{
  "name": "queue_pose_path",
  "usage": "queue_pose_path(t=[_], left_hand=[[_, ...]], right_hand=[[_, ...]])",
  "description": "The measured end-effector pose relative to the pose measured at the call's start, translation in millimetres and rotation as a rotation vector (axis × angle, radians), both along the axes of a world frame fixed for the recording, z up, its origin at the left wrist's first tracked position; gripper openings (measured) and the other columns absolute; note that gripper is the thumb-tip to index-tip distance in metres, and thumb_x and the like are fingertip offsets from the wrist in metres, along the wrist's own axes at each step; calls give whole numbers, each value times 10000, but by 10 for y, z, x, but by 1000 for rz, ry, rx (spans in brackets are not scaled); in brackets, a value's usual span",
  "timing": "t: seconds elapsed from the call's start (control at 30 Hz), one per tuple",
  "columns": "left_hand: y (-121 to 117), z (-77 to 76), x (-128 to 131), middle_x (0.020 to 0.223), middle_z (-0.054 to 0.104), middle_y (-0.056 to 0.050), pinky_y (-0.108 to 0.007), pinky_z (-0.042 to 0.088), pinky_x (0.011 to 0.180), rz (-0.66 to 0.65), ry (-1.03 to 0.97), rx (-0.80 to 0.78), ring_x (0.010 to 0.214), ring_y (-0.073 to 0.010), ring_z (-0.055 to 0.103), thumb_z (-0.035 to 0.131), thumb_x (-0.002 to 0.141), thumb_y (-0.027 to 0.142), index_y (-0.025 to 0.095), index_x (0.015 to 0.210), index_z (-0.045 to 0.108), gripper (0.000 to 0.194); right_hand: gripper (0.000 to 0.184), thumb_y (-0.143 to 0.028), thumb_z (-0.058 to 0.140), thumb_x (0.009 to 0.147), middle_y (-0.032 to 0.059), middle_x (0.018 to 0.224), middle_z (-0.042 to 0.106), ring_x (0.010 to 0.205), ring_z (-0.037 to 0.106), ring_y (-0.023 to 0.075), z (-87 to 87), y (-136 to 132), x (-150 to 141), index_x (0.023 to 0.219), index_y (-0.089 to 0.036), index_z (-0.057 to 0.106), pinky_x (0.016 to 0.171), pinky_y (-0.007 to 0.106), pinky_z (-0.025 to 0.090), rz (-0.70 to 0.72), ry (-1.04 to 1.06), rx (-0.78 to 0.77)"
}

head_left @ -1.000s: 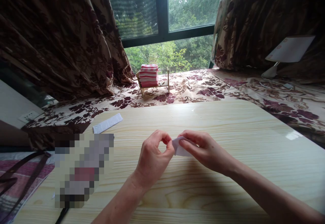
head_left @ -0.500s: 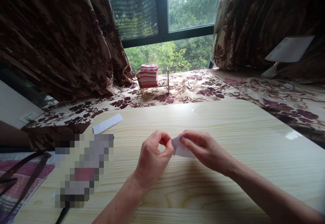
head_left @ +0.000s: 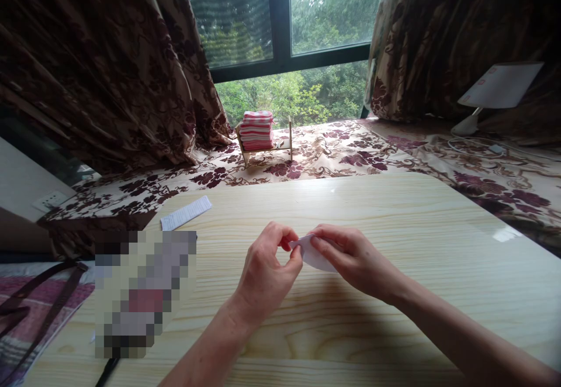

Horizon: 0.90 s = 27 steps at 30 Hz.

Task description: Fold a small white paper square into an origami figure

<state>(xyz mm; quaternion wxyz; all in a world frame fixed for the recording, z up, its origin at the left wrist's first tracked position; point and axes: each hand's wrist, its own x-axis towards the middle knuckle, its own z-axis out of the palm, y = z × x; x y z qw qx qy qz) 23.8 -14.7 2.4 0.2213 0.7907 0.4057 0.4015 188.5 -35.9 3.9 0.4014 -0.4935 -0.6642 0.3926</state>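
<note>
A small piece of white paper (head_left: pixel 318 258) is held up over the wooden table, its near side curving downward. My right hand (head_left: pixel 344 251) grips it from the right, with the thumb on the near face and the fingers behind. At the paper's left end, my left hand (head_left: pixel 269 264) has its thumb and index finger around the pointed corner, the two forming a ring. My right hand hides the right part of the paper.
A printed paper strip (head_left: pixel 186 213) lies on the table's (head_left: pixel 372 200) far left. Nearer, a pixelated object (head_left: pixel 146 293) has a black cord. Beyond the table, striped folded cloths (head_left: pixel 256 131) sit on a small stand, and a white lamp (head_left: pixel 499 86) stands right.
My left thumb and index finger have shifted slightly on the paper's left end, whose corner now shows between them. The near edge looks more curved. My right hand has stayed in place.
</note>
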Motion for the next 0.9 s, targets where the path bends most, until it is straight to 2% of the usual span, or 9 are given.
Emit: queue_pose_path(t=[0.6, 0.9], left_hand=[[1, 49, -8, 709, 587, 1, -234, 444, 685, 4, -35, -161, 696, -124, 569, 523, 755, 116, 163, 718, 561, 70], [1, 50, -17, 685, 612, 6, -211, 433, 615, 13, -88, -266, 670, -122, 575, 509, 750, 130, 165, 708, 578, 87]], right_hand=[[263, -310, 449, 857, 15, 673, 534, 624, 467, 130, 3, 4, -9, 741, -140, 614, 541, 234, 345, 15, -14, -6], [272, -303, 445, 868, 21, 692, 563, 636, 495, 132, 5, -2, -16, 713, -144, 602, 549, 229, 367, 17, -25, 16]])
